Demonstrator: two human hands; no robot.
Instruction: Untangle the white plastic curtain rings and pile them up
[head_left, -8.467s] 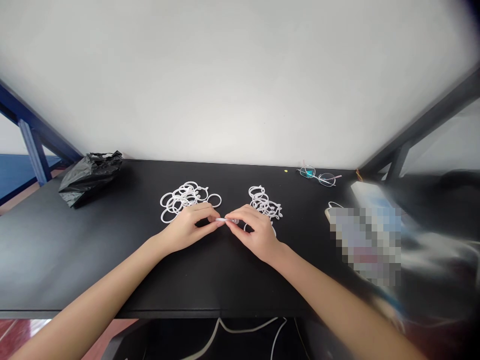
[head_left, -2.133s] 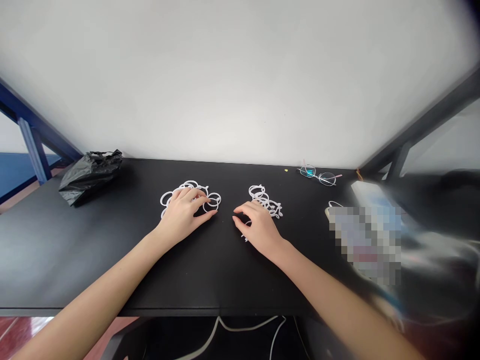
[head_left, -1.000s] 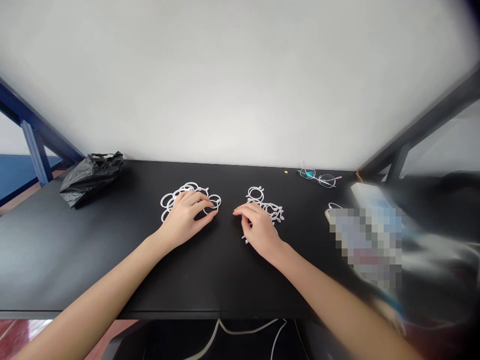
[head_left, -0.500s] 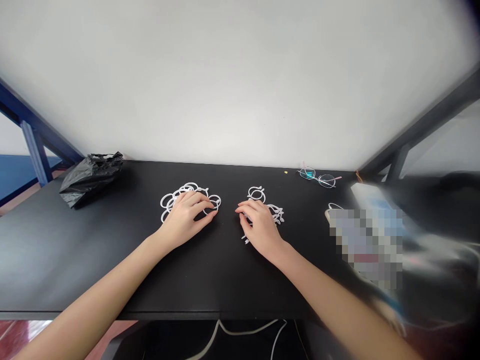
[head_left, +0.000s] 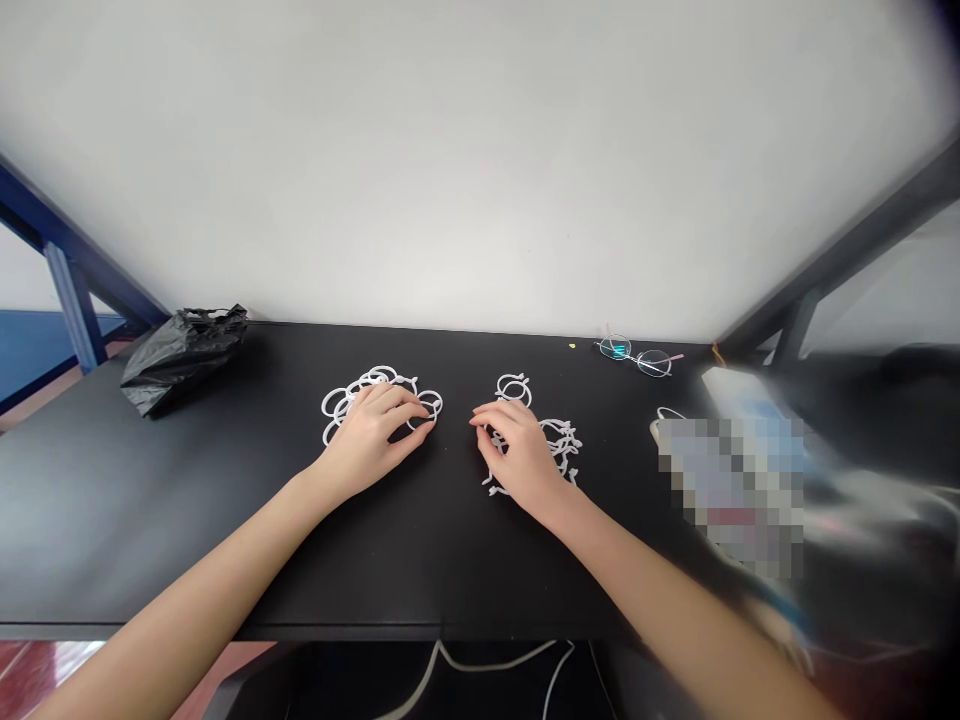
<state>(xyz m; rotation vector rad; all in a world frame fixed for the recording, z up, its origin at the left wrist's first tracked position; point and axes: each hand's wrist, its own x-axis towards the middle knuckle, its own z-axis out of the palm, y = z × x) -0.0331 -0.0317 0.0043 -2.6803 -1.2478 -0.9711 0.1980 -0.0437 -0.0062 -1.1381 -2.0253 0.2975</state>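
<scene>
**Left hand (head_left: 373, 425) and right hand (head_left: 520, 448) lay over two piles of white rings**

The left grip was spread, a clear gap between thumb and forefinger; its fingers covered part of the left pile (head_left: 369, 379). The right grip was curled, thumb near the fingertips, over the right pile (head_left: 564, 446); whether it pinched a ring could not be told. Both hands hid portions of the piles, which sat on a black bench (head_left: 405, 560). A black plastic bag (head_left: 184, 350) lay well left, glasses (head_left: 634, 356) toward the back right. The visible rings lay mostly flat, round, with no clear long axis; in the right pile, small knobbed ends pointed in differing directions.
</scene>
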